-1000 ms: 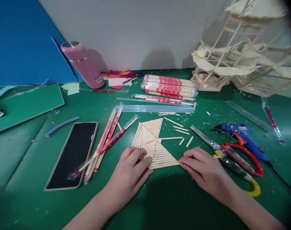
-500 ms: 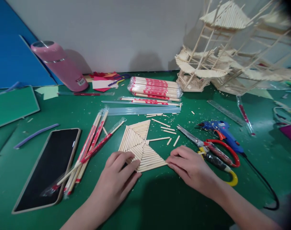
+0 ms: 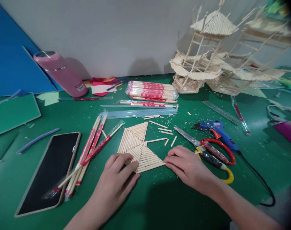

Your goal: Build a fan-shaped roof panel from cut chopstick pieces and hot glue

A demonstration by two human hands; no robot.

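Note:
A flat panel of short wooden sticks (image 3: 133, 140), glued into triangular sections with an open gap at the right, lies on the green table. My left hand (image 3: 118, 175) grips its near left edge, fingers bent over the top and thumb by the front edge. At the panel's right corner, my right hand (image 3: 183, 163) pinches the tip between thumb and fingers; whether a separate stick is in the pinch is hidden. One stick (image 3: 157, 140) juts into the gap. Several loose cut sticks (image 3: 165, 131) lie just beyond. Scissors (image 3: 200, 145) with red and yellow handles rest beside my right hand.
A blue glue gun (image 3: 217, 129) with a black cord lies at the right. Wrapped chopsticks (image 3: 90, 150) overlap a phone (image 3: 49, 172) at the left. Behind are a chopstick pack (image 3: 151, 91), a pink bottle (image 3: 61, 73) and stick-built tower models (image 3: 195, 70).
The camera view has shifted slightly, so things at the back appear lower and a little to the left. Both hands keep the same hold on the panel.

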